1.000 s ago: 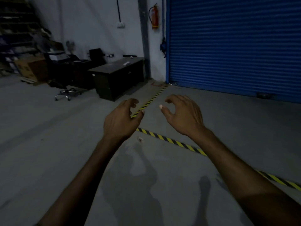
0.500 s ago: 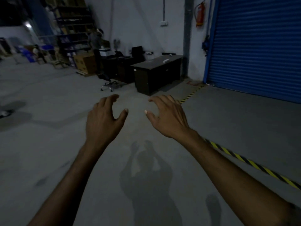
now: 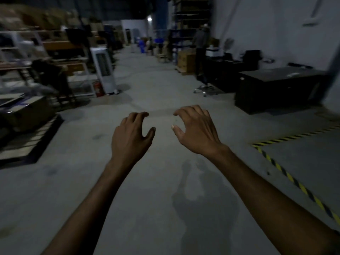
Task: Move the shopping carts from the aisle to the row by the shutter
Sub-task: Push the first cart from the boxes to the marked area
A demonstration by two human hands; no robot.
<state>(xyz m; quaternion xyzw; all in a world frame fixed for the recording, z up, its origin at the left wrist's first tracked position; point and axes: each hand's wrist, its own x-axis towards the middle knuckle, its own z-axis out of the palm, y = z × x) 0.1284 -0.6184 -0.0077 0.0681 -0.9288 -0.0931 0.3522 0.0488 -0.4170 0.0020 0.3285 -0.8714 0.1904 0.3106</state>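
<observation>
My left hand (image 3: pixel 131 137) and my right hand (image 3: pixel 196 131) are stretched out in front of me at chest height, side by side with a gap between them. Both have loosely curled fingers and hold nothing. I face down a dim warehouse aisle (image 3: pixel 145 70). No shopping cart can be made out in this blurred view, and the blue shutter is out of frame.
A dark desk (image 3: pixel 276 89) and an office chair base (image 3: pixel 204 89) stand at the right wall. A white air cooler (image 3: pixel 104 70) and shelving (image 3: pixel 36 57) line the left, with a pallet (image 3: pixel 27 140) nearer. Yellow-black floor tape (image 3: pixel 287 173) runs at the right.
The view has swung left, away from the blue shutter and toward the aisle. Both hands stay raised, empty and loosely curled in front of me.
</observation>
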